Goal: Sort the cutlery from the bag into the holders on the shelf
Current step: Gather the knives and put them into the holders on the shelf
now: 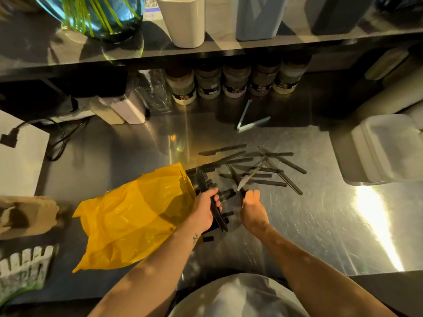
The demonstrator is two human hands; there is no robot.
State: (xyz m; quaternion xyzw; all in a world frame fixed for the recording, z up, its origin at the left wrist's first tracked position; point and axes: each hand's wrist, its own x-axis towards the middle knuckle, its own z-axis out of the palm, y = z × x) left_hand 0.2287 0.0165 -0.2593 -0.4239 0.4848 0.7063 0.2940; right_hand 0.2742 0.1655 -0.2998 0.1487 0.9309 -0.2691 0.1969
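A yellow plastic bag point(135, 216) lies on the steel counter, its mouth facing right with black cutlery spilling out. My left hand point(204, 209) grips a bundle of black cutlery point(218, 216) at the bag's mouth. My right hand point(253, 208) pinches one black knife point(238, 179) by its handle, blade pointing away. Several more black knives point(265, 168) lie scattered on the counter beyond my hands. On the shelf above stand the holders: a white one point(183, 19), a light blue one point(258, 17) and a dark one point(334, 14).
A glass vase with green stems point(98, 17) stands at the shelf's left. Spice jars point(231, 81) line the back under the shelf, with metal tongs point(249, 120) before them. A white lidded container point(384, 147) sits right; a paper bag point(27, 213) and small white fence planter point(23, 268) sit left.
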